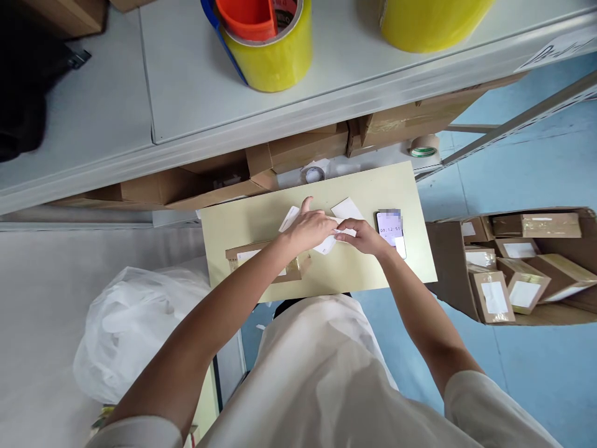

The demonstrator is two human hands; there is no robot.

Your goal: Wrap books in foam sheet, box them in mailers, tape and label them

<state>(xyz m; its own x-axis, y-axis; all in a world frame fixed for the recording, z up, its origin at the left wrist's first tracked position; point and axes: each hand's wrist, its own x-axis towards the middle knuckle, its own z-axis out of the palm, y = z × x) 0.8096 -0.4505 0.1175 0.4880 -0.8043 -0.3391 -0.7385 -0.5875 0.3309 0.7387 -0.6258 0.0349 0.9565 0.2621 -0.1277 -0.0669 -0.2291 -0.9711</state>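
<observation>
Two hands meet over white paper at the middle of a pale table (359, 270).
Taking the hands as the clock's centre, the right hand (361, 236) has thumb and forefinger closed narrowly on a folded white slip (345, 231), right at that centre; the left hand (310, 229) reaches in from nine o'clock, one digit raised, its fingertips at the slip, though I cannot tell how firmly they grip. Other white papers lie close by: one (288, 218) towards ten, one (347, 208) at one, one (325, 246) at seven. A lit phone (390, 227) sits at three, and a taped cardboard box (293, 271) with a white label at eight, partly under the left forearm. Beyond the table, a tape roll (315, 174) lies at eleven and an open carton (445, 264) of labelled boxes stands past three.
</observation>
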